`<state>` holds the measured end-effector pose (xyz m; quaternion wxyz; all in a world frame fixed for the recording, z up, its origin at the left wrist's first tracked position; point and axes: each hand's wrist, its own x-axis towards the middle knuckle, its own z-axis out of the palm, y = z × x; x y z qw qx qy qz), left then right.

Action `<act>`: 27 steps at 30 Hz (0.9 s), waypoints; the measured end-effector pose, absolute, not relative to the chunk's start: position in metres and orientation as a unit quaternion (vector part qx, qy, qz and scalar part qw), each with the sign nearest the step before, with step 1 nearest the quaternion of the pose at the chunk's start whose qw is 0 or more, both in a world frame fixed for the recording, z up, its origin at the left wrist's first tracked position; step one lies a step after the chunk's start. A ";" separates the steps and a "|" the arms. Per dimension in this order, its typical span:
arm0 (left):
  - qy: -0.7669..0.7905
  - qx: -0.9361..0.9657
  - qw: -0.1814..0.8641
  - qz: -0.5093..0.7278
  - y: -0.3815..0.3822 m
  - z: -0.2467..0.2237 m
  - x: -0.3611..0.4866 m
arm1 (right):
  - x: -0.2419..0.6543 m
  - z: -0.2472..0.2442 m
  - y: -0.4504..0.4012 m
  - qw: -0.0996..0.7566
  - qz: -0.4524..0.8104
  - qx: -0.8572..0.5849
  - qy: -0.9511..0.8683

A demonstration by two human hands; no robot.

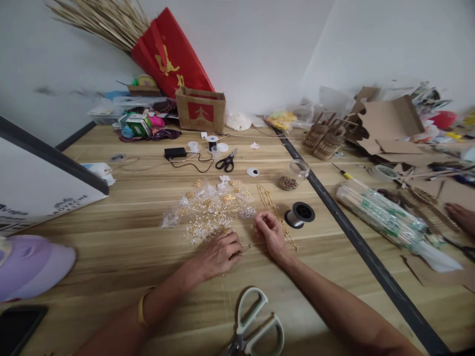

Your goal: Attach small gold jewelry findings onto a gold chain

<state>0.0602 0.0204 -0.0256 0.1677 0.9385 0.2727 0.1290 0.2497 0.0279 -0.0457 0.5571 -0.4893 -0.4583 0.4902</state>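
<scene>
My left hand (223, 248) rests at the near edge of a loose pile of clear and gold beads (208, 222), its fingers curled and pressed together; whatever they hold is hidden. A small gold-coloured bit (249, 246) shows just right of its fingertips. Across a narrow gap, my right hand (270, 232) is closed in a pinch, thumb against forefinger, and anything between them is too small to name. Beside the right hand lies a gold chain (269, 202). A spool of clear line (299, 214) stands farther right. Small plastic bags of findings (226, 195) lie behind the beads.
Large pale-handled scissors (243, 333) lie in front of me. Black scissors (227, 161), a jar of beads (288, 183) and a paper bag (200, 110) are farther back. Wrapped sticks (382, 210) lie right of the dark strip (334, 210). Another person's hand (460, 216) shows at far right.
</scene>
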 end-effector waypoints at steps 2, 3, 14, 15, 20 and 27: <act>0.269 0.939 0.171 0.127 0.020 -0.025 0.060 | 0.251 -0.046 0.029 0.568 0.490 -0.489 -0.444; 0.267 0.940 0.171 0.128 0.020 -0.025 0.060 | 0.251 -0.047 0.030 0.572 0.490 -0.491 -0.438; 0.252 0.940 0.182 0.141 0.023 -0.025 0.058 | 0.253 -0.049 0.031 0.580 0.493 -0.486 -0.430; 0.253 0.939 0.185 0.141 0.024 -0.025 0.058 | 0.253 -0.049 0.031 0.580 0.492 -0.487 -0.429; 0.278 0.917 0.230 0.169 0.025 -0.025 0.059 | 0.252 -0.050 0.031 0.584 0.494 -0.483 -0.425; 0.343 0.859 0.320 0.203 0.029 -0.026 0.056 | 0.253 -0.051 0.031 0.571 0.496 -0.485 -0.440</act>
